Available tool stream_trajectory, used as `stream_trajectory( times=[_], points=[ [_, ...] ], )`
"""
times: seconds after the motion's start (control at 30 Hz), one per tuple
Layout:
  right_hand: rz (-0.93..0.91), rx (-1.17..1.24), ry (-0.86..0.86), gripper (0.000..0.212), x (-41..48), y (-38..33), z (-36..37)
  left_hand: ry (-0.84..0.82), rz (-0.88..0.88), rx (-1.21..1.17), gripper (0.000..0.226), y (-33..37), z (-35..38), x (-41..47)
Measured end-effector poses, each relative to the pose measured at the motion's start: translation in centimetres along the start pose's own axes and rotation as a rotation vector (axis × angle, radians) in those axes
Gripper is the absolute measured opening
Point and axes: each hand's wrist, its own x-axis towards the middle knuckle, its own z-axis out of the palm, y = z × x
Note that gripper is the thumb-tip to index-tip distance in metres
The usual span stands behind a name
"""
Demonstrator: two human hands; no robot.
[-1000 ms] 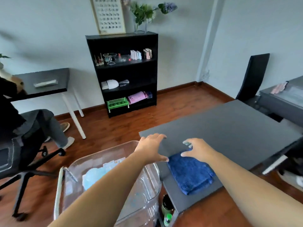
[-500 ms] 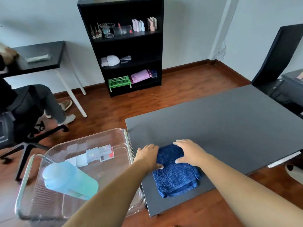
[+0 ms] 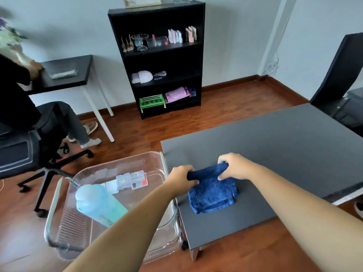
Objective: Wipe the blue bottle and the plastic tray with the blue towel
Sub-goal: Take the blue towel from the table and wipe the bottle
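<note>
A folded dark blue towel (image 3: 213, 190) lies near the front left corner of the grey table (image 3: 275, 146). My left hand (image 3: 181, 176) grips its far left edge and my right hand (image 3: 234, 166) grips its far right edge, with that far edge bunched up between them. To the left, beside the table, stands a clear plastic tray (image 3: 64, 228) on a cart. A light blue bottle (image 3: 98, 204) stands tilted inside it, in front of a small clear box (image 3: 130, 180).
A black bookshelf (image 3: 159, 55) stands against the far wall. A person sits on an office chair (image 3: 21, 154) at a small desk (image 3: 64, 75) on the left. A black chair (image 3: 339, 71) is at the far right. Wooden floor surrounds the table.
Both hands went from resting flat on the towel to gripping its far edge, which is now lifted and bunched. The camera view has shifted down and left, showing more of the tray and bottle.
</note>
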Motion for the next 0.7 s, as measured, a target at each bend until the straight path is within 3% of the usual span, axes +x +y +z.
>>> stream_trajectory(
  times=[0.23, 0.43, 0.6, 0.7],
  points=[
    [-0.105, 0.125, -0.002, 0.016, -1.4, -10.0, -4.4, 0.247, 0.047, -0.084, 0.013, -1.1, -9.8, -4.4],
    [-0.231, 0.186, -0.045, 0.008, -1.3, -18.2, -1.5, 0.401, -0.013, -0.071, 0.011, -5.9, -15.7, -10.5],
    [-0.244, 0.061, -0.273, 0.013, -0.7, -22.3, 3.2, 0.362, -0.081, -0.031, 0.017, -9.8, -16.5, -15.6],
    [-0.262, 0.004, -0.327, 0.014, -0.3, -23.9, 5.7, 0.358, -0.147, -0.024, 0.018, -11.9, -15.9, -18.0]
  ],
)
